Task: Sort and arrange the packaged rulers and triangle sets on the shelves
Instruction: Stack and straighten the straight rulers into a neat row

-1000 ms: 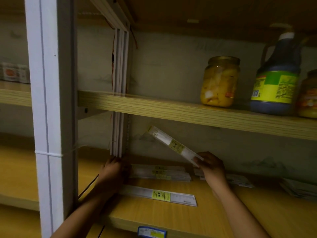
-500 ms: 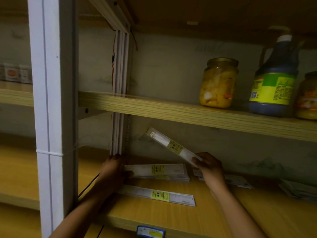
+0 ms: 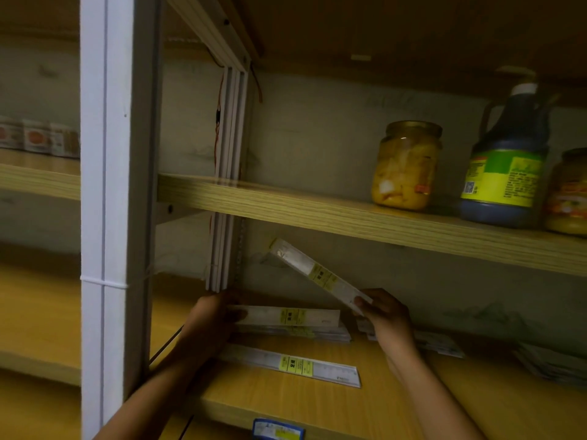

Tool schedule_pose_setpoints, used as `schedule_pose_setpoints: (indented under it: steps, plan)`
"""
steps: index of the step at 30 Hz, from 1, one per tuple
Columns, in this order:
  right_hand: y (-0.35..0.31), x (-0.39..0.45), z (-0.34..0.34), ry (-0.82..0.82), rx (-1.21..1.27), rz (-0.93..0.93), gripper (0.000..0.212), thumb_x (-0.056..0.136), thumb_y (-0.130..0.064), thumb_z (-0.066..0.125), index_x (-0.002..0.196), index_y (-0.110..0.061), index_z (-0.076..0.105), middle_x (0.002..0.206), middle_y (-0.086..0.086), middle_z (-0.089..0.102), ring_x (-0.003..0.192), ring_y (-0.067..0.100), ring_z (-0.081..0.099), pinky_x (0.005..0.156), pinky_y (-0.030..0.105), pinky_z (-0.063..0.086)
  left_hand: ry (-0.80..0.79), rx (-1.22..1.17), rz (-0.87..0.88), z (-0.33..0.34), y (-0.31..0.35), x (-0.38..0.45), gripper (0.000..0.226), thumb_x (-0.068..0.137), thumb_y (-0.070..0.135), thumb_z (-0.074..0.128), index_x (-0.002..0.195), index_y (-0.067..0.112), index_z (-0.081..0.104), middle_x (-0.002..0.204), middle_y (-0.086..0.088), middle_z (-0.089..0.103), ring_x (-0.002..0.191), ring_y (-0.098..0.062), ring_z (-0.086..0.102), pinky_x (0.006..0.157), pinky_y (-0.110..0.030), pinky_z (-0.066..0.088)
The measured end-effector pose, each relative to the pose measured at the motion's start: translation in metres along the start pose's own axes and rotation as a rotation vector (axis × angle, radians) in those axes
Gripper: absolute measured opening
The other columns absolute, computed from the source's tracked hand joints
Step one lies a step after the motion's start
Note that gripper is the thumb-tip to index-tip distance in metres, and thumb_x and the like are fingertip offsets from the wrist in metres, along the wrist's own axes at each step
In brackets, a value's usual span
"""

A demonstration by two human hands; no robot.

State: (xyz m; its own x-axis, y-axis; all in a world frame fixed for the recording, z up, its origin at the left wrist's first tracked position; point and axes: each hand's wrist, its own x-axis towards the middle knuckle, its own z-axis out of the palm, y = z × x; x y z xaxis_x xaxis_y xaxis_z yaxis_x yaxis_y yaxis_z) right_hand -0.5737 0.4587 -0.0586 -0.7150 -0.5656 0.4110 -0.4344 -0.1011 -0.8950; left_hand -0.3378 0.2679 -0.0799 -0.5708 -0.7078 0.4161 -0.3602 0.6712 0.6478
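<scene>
The lower shelf (image 3: 286,417) carries a stack of packaged rulers (image 3: 295,328) near its back left corner, with a single packaged ruler (image 3: 292,365) lying flat in front of the stack. The left hand (image 3: 209,319) grips the left end of the stack's top pack, thumb curled over it. The right hand (image 3: 386,315) pinches the lower end of a raised ruler pack (image 3: 317,274), tilted up-left above the shelf.
</scene>
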Motion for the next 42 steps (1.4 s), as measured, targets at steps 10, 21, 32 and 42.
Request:
schedule_pose_setpoints:
  steps: [10, 21, 32, 42]
  plan:
    - [0.002, -0.026, -0.016, -0.262, -0.030, 0.131, 0.017, 0.087, -0.017, 0.069, 0.104, -0.015, 0.067, 0.099, -0.001, 0.071, 0.091, 0.011, 0.066, 0.062, 0.010, 0.048, 0.355, -0.182, 0.061, -0.003, -0.014, -0.001, 0.009, 0.091, 0.016, 0.060, 0.098, 0.017, 0.056, 0.085, 0.013, 0.056, 0.077, -0.002, 0.059, 0.060, -0.013, 0.042]
    - [0.004, -0.045, -0.011, -0.450, -0.190, 0.005, 0.012, 0.083, -0.013, 0.075, 0.093, -0.019, 0.071, 0.092, -0.003, 0.073, 0.077, 0.010, 0.065, 0.064, 0.019, 0.050, 0.541, -0.255, 0.033, -0.006, -0.008, -0.004, 0.009, 0.091, 0.013, 0.060, 0.097, 0.009, 0.055, 0.082, 0.006, 0.058, 0.070, 0.002, 0.056, 0.049, -0.011, 0.043]
    - [0.009, -0.049, -0.007, -0.441, -0.395, -0.062, 0.011, 0.077, -0.027, 0.079, 0.086, -0.033, 0.074, 0.097, -0.006, 0.059, 0.090, 0.008, 0.057, 0.076, 0.018, 0.045, 0.381, -0.228, 0.079, -0.004, -0.003, -0.004, 0.008, 0.092, 0.014, 0.058, 0.098, 0.013, 0.053, 0.086, 0.010, 0.053, 0.075, 0.000, 0.056, 0.053, -0.010, 0.043]
    - [0.021, -0.027, -0.014, 0.091, -0.186, -0.091, 0.017, 0.088, 0.002, 0.064, 0.088, -0.016, 0.065, 0.090, -0.001, 0.068, 0.087, 0.012, 0.065, 0.073, 0.022, 0.050, 0.064, -0.271, 0.060, 0.000, 0.005, -0.013, 0.007, 0.091, 0.020, 0.060, 0.086, 0.025, 0.061, 0.095, 0.010, 0.061, 0.089, -0.002, 0.059, 0.067, -0.017, 0.045]
